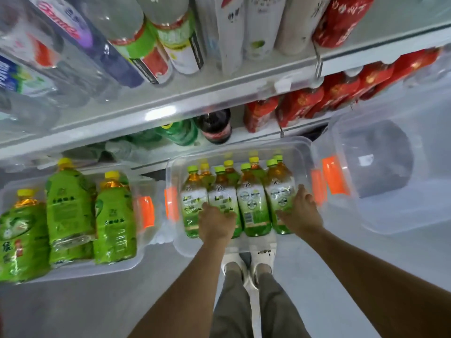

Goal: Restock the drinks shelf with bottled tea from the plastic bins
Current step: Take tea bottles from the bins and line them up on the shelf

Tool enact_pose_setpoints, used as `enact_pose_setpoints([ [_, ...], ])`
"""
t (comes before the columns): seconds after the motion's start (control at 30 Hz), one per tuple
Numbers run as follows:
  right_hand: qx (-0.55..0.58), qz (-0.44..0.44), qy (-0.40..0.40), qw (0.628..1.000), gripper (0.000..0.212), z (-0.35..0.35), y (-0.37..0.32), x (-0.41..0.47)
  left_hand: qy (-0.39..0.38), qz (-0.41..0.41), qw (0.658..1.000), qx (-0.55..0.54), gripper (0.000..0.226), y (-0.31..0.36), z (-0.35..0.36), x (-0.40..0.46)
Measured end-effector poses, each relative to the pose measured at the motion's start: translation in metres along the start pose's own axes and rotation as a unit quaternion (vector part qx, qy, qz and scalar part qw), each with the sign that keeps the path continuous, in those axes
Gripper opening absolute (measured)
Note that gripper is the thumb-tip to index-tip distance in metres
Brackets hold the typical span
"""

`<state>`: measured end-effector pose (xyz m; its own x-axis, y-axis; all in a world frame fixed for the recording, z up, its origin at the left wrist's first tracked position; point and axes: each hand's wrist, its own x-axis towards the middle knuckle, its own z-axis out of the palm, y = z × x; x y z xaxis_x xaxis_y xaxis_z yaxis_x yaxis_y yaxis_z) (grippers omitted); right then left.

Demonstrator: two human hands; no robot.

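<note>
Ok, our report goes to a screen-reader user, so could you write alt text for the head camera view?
A person's left hand and right hand reach into a clear middle bin on the floor, each on a small tea bottle with a green cap. A left bin holds larger green tea bottles; stocked drink shelves rise behind.

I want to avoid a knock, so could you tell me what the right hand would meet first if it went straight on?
Probably the rightmost tea bottle in the middle bin; the right hand already seems to touch it.
</note>
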<state>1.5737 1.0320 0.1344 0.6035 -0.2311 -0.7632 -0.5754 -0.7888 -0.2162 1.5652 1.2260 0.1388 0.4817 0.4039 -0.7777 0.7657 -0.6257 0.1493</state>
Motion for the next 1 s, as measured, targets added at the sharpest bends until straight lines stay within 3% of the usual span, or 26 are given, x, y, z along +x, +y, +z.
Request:
enact_pose_setpoints([
  [0.2,0.000,0.003,0.040,0.999,0.114,0.023,0.005,0.017,0.072,0.031,0.984,0.161,0.085,0.009,0.038,-0.002],
  [0.47,-0.036,-0.012,0.090,0.995,0.111,0.026,0.007,0.023,0.087,0.074,0.975,0.190,0.091,0.006,0.039,0.000],
  [0.6,-0.040,0.015,0.072,0.996,0.119,0.029,0.004,0.031,0.141,0.164,0.957,0.195,0.063,0.015,0.044,0.002],
  [0.73,-0.032,0.014,0.083,0.996,0.105,0.031,0.008,0.037,0.098,0.217,0.954,0.180,0.041,0.034,0.049,0.000],
  [0.87,-0.028,0.009,0.072,0.997,0.102,0.028,0.012,0.036,0.029,0.124,0.983,0.133,0.069,0.058,0.051,-0.010],
  [0.93,-0.022,0.008,0.061,0.998,0.107,0.026,0.011,0.035,0.009,0.107,0.981,0.164,0.092,0.068,0.061,-0.012],
  [1.0,-0.023,0.001,0.057,0.998,0.111,0.024,0.010,0.036,0.011,0.107,0.966,0.234,0.100,0.078,0.069,-0.009],
])
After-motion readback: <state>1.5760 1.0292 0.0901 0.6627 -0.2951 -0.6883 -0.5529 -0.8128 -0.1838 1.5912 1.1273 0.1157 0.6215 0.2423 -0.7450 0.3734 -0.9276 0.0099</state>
